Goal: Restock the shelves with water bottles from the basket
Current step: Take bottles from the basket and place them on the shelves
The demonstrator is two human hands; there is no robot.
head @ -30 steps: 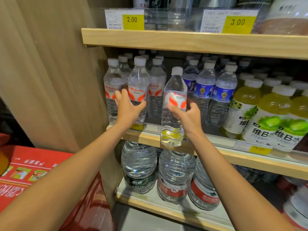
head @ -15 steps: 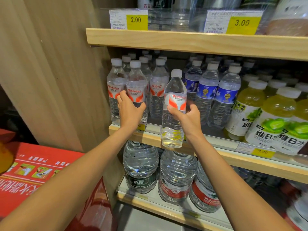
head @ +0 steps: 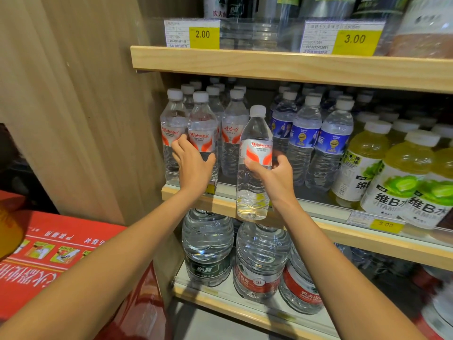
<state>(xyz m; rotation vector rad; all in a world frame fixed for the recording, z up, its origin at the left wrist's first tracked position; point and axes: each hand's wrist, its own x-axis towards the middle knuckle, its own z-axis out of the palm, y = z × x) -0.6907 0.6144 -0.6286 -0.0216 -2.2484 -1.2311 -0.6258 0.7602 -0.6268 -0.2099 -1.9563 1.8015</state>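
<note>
Water bottle hangs just before the front edge of the middle shelf, gripped in my right hand. My left hand clasps a shelved bottle near the left end. Placement not yet done, I judge; basket unseen.

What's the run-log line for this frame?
phase: placing | left hand: grips front-row bottle on shelf | right hand: holds new bottle, not yet shelved
</note>
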